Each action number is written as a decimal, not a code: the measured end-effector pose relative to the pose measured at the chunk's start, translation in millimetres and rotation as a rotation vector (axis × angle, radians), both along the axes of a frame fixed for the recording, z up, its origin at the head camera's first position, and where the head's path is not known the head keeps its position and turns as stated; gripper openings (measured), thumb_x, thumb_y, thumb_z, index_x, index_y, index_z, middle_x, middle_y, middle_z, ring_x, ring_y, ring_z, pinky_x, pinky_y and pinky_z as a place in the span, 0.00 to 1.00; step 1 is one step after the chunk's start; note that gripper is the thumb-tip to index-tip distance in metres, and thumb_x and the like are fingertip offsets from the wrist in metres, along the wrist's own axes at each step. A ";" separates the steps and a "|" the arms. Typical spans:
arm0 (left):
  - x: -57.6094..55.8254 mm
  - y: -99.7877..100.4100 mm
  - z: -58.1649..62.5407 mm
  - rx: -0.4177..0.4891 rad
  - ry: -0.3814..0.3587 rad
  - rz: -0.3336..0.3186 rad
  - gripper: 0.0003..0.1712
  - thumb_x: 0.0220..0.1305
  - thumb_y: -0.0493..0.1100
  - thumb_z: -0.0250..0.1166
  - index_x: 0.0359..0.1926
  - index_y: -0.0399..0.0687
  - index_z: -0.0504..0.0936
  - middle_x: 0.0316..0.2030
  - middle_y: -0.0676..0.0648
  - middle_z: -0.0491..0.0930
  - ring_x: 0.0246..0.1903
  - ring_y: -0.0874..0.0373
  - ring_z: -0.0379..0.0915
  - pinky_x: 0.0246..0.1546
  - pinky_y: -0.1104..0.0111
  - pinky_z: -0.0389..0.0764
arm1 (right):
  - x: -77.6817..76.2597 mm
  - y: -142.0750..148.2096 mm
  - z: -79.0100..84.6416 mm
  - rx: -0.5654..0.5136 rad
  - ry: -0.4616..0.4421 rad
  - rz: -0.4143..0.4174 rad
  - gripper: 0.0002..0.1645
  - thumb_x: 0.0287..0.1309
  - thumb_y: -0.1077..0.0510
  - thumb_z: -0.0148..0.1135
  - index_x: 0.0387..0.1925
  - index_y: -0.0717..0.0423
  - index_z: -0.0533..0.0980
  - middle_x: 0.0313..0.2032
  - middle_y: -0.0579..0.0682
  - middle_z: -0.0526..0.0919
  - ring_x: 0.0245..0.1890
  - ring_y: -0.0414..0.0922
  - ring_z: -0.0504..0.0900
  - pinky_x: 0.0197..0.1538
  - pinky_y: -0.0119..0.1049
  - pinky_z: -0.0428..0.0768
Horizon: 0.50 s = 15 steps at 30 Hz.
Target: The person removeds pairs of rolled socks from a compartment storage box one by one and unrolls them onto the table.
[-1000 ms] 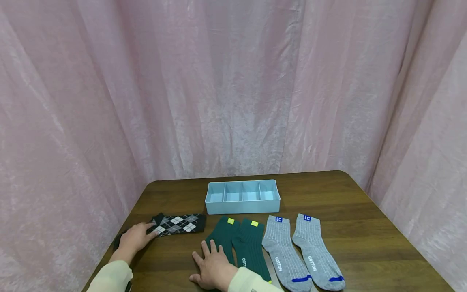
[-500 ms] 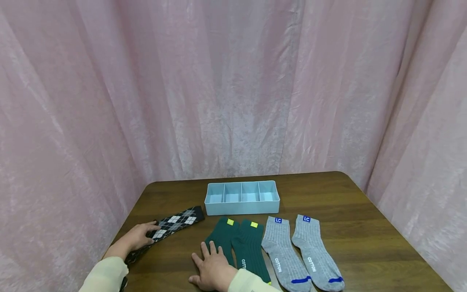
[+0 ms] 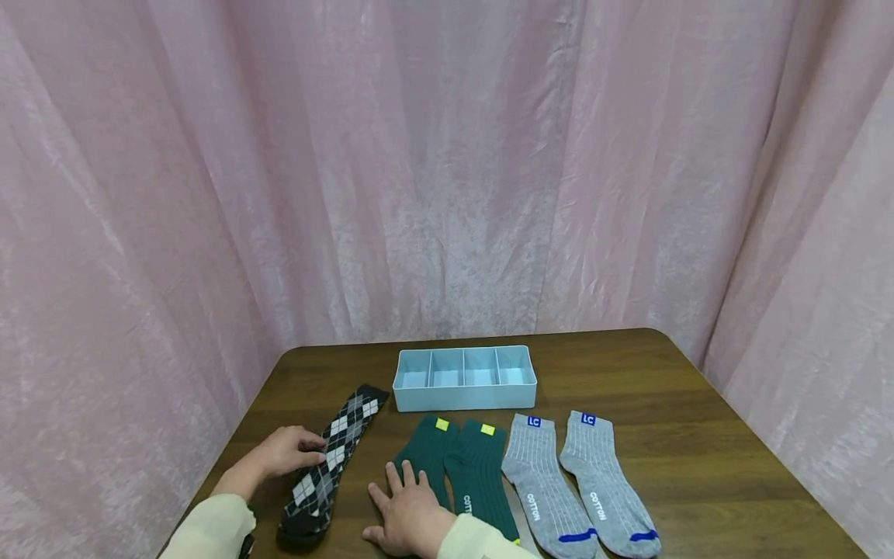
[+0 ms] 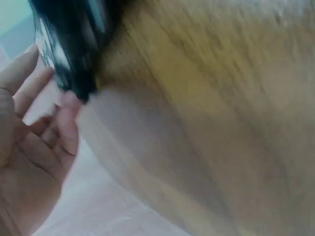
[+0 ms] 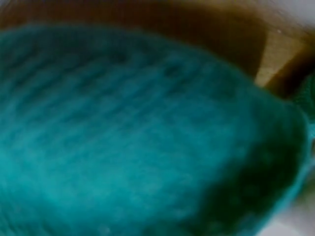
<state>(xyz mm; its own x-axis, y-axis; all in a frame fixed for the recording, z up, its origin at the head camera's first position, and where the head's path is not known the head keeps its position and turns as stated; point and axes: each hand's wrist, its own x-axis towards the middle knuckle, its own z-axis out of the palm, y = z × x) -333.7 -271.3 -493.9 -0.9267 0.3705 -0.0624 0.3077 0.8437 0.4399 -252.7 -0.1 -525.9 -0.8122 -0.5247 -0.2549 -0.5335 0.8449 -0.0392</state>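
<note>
A long black, grey and white argyle sock (image 3: 337, 450) slants across the left of the table, its dark cuff up near the box. My left hand (image 3: 279, 454) touches its left edge with loosely bent fingers. In the left wrist view the fingertips meet the dark sock (image 4: 74, 49) at its side. Two green ribbed socks with yellow tags lie in the middle: the left one (image 3: 431, 444) is partly under my right hand (image 3: 408, 512), the other green sock (image 3: 478, 473) just beside it. The right fingers are spread flat. Green knit (image 5: 138, 132) fills most of the right wrist view.
Behind the socks stands a light blue box (image 3: 464, 397) with several compartments. Two grey socks, one nearer the middle (image 3: 545, 481) and one farther right (image 3: 604, 481), lie beside the green ones. Pink curtains (image 3: 447, 194) hang round the wooden table (image 3: 726, 466).
The argyle sock has turned from nearly crosswise to a steep slant, its toe end coming toward the near edge. My left hand shifted slightly right. The right hand stayed put.
</note>
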 end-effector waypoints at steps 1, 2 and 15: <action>0.2 0.6 -0.1 0.023 0.000 -0.002 0.19 0.59 0.46 0.72 0.51 0.43 0.86 0.45 0.44 0.80 0.45 0.44 0.77 0.46 0.48 0.78 | 0.0 -0.6 -0.3 0.003 0.002 -0.003 0.39 0.63 0.22 0.42 0.73 0.24 0.59 0.75 0.42 0.55 0.74 0.51 0.55 0.67 0.51 0.65; 0.1 0.9 -0.9 0.038 -0.001 -0.004 0.21 0.58 0.44 0.73 0.52 0.42 0.85 0.47 0.42 0.80 0.47 0.42 0.76 0.47 0.47 0.77 | -0.1 -1.1 -0.3 0.007 0.003 -0.006 0.39 0.63 0.22 0.42 0.73 0.24 0.59 0.75 0.42 0.55 0.74 0.51 0.55 0.67 0.51 0.65; 7.9 18.5 -9.5 0.006 -0.123 0.004 0.31 0.53 0.44 0.77 0.58 0.42 0.82 0.65 0.33 0.69 0.65 0.30 0.61 0.61 0.37 0.61 | -0.8 -1.1 2.6 -0.065 -0.012 -0.008 0.42 0.62 0.23 0.45 0.74 0.30 0.60 0.75 0.44 0.56 0.74 0.49 0.55 0.68 0.53 0.63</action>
<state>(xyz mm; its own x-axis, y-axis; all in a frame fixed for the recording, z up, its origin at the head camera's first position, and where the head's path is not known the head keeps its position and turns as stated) -325.8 -252.8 -503.3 -0.9136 0.3676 -0.1735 0.2477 0.8419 0.4794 -253.5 -1.2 -523.2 -0.8133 -0.5343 -0.2305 -0.5262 0.8444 -0.1007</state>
